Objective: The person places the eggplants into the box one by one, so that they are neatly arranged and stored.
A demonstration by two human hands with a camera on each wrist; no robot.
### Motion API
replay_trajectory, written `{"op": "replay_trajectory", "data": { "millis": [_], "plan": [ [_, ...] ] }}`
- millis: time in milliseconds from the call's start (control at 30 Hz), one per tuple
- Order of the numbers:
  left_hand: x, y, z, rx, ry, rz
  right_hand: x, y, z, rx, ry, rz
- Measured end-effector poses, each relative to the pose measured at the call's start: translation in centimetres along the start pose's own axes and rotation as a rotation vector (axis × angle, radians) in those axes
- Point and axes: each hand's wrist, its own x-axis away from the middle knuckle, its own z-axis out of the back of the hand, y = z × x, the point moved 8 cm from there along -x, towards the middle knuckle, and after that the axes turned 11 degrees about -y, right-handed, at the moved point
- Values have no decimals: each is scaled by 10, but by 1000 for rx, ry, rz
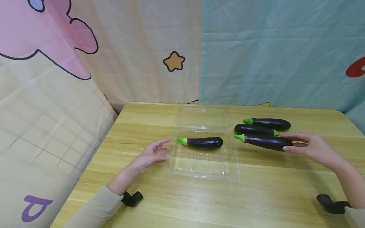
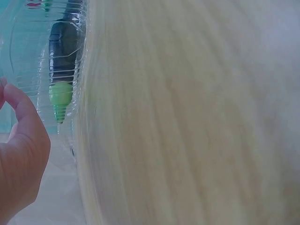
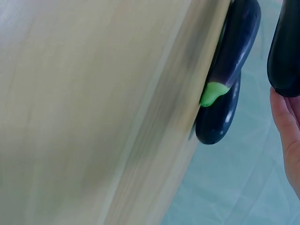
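My right hand (image 1: pixel 319 150) pinches a dark purple eggplant (image 1: pixel 263 142) by its rounded end, thumb on the near side. The eggplant's green stem points left, and it looks lifted off the table in the right wrist view. Just behind it lie two more eggplants, one in the middle (image 1: pixel 252 129) with its stem to the right and a farther one (image 1: pixel 272 123) with its stem to the left. Another eggplant (image 1: pixel 204 143) rests inside a clear plastic clamshell box (image 1: pixel 199 164). Beside that box's left edge, my left hand (image 1: pixel 151 154) has its fingers loosely extended and holds nothing.
The box's clear lid (image 1: pixel 203 117) is folded back, away from me. Under everything is a wooden table (image 1: pixel 182 199), with patterned cloth (image 1: pixel 271 57) hanging behind its far edge. Black curved pieces (image 1: pixel 132 199) stick out by both wrists.
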Motion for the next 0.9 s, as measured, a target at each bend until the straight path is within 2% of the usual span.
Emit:
{"op": "replay_trajectory", "data": {
  "millis": [200, 467, 667, 900],
  "plan": [
    [0, 1, 0, -9, 5, 3, -2, -11, 1, 0, 10, 33],
    [0, 1, -1, -1, 5, -1, -7, -28, -6, -21, -30, 26],
    [-1, 0, -1, -1, -7, -9, -13, -41, -12, -9, -32, 74],
    [-1, 0, 0, -2, -6, -6, -16, -50, -16, -51, -31, 137]
  ]
}}
